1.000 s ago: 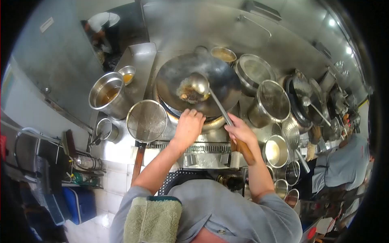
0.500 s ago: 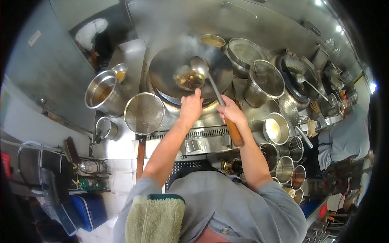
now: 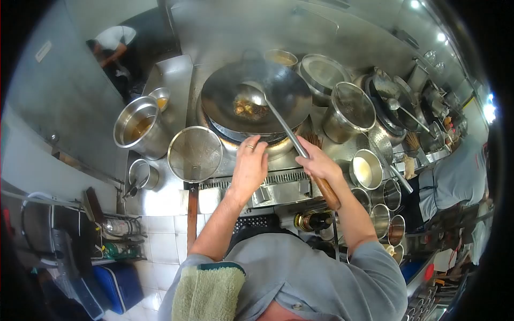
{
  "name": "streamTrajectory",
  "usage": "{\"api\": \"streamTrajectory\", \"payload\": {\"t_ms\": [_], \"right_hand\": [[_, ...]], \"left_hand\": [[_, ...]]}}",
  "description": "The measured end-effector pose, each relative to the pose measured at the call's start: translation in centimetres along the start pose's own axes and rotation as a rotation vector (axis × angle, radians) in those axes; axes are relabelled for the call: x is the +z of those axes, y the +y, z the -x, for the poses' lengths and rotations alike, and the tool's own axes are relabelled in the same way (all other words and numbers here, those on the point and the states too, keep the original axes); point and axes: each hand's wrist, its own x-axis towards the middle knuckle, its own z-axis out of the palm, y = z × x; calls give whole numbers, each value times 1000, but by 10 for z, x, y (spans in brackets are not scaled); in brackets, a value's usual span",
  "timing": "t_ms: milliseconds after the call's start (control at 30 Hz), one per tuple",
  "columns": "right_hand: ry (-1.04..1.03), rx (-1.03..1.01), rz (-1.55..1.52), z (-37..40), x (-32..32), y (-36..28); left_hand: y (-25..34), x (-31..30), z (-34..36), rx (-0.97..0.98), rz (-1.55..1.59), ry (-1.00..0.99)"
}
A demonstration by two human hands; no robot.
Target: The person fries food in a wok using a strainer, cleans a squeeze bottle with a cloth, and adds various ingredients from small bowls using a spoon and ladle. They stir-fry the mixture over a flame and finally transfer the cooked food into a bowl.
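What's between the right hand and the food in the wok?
The ladle's metal shaft: in the head view it runs from the right hand across the wok toward the food.

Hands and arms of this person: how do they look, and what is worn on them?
The left hand wears a gold-coloured ring; on the right hand I see none. Both are ungloved, with forearms bare below short grey sleeves.

One wide head-worn view looks forward and down over the wok (image 3: 287, 92).
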Motion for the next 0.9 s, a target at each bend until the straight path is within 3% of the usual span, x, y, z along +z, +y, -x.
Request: {"api": "streamTrajectory", "payload": {"t_ms": [67,167,333,433,533,633,700,767,867,900], "right_hand": [[-69,-28,-25,-4,-5,5],[7,55,47,-27,0,3],[216,21,-14,-50,8,12],[46,32,-163,-52,-2,21],[186,-19,56,-50,19,17],[67,55,136,-61,-1,1],[150,23,387,-75,0,5],[196,42,623,-75,10,-9],[197,42,617,-64,14,-21],[231,28,603,-58,16,-18]], "left_hand": [[-13,4,-7,5,-30,35],[-23,15,-24,39,-128,-50],[-27,20,-25,-66,-362,-208],[-26,20,-28,-66,-374,-208],[-29,13,-26,-37,-350,-175],[-30,9,-23,-40,-340,-213],[-29,1,-20,-74,-315,-275],[-25,-5,-10,-41,-279,-216],[-21,-10,-1,49,-139,-105],[-20,-9,-2,-9,14,-115]]}}
